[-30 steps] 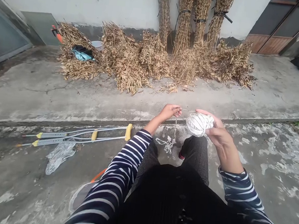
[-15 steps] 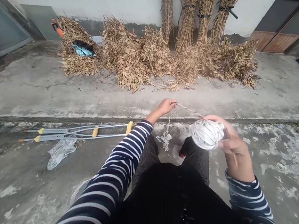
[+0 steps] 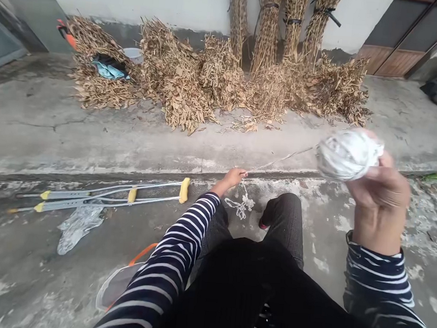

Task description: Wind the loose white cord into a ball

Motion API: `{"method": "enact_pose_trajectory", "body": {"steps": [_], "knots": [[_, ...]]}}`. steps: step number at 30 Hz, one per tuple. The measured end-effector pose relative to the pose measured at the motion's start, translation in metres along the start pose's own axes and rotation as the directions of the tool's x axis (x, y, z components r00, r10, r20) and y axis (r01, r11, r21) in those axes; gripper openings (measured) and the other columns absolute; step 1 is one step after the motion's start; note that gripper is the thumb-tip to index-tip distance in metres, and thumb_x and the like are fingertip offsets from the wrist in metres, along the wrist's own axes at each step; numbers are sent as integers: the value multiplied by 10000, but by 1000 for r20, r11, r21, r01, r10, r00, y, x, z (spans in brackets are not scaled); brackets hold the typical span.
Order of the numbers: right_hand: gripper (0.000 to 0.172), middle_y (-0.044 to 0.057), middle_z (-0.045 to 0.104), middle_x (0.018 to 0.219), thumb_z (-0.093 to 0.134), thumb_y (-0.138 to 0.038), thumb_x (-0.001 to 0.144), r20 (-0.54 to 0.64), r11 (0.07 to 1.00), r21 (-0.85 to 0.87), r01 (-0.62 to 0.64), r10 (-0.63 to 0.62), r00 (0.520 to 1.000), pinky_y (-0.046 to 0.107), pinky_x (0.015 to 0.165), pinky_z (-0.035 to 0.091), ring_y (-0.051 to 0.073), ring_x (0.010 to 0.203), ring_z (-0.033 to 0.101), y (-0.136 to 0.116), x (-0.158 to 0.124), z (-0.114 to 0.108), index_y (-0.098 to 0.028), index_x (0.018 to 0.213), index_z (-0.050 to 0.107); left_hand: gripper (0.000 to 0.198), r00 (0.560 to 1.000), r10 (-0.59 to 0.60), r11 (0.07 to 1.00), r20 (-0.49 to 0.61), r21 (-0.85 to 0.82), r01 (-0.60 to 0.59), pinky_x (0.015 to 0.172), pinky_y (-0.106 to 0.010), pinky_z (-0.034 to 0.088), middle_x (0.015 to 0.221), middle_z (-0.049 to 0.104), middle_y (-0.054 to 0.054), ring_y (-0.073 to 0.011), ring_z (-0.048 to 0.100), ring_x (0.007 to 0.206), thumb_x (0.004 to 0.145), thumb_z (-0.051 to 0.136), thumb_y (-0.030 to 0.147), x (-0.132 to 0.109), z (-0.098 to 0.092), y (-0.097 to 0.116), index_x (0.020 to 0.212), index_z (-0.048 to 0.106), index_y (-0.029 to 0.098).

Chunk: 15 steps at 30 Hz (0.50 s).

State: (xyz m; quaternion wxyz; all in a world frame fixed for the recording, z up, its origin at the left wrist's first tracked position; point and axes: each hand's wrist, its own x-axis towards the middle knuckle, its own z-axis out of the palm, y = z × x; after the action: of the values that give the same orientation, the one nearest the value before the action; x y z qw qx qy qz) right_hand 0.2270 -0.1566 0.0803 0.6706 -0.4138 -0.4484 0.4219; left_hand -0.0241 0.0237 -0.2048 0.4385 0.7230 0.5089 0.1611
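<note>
Crutches [image 3: 132, 194] on concrete [image 3: 41, 271], clear sheet [image 3: 77, 228], probably plastic, just beside. Dried stalk heaps [image 3: 187, 79] along wall [image 3: 179, 2], tied bundles [image 3: 268, 35] upright behind. Blue cloth [image 3: 110, 71] on leftmost heap.

A pale wall [image 3: 179, 0] with a dark grey base [image 3: 195, 38] runs along the top of the frame, a brown-panelled door [image 3: 405, 37] at upper right; stained grey concrete [image 3: 128, 143] spans the middle and lower left under soft light

Cord [image 3: 280, 160] slants across the middle; open air above it; crutches [image 3: 132, 194] obstruct low passage at left.
</note>
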Motion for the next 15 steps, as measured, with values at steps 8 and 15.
{"method": "enact_pose_trajectory", "body": {"steps": [8, 15], "knots": [[554, 55, 750, 1143, 792, -280, 546, 137, 909, 130, -396, 379, 915, 517, 910, 667, 335, 1219, 685, 88, 23, 5, -271, 1079, 641, 410, 992, 115, 983, -59, -135, -122, 1062, -303, 516, 1361, 712, -129, -207, 686, 1207, 958, 583, 161, 8, -2, 58, 1354, 690, 151], [586, 46, 767, 1140, 763, -292, 613, 165, 907, 112, -406, 386, 908, 509, 902, 669, 314, 1224, 684, 77, 49, 12, -272, 1187, 648, 388, 947, 318, 707, 47, -678, -204, 1099, -379, 508, 1311, 745, -139, -244, 703, 1243, 927, 711, 239, -13, 12, 117, 1306, 709, 160]]}}
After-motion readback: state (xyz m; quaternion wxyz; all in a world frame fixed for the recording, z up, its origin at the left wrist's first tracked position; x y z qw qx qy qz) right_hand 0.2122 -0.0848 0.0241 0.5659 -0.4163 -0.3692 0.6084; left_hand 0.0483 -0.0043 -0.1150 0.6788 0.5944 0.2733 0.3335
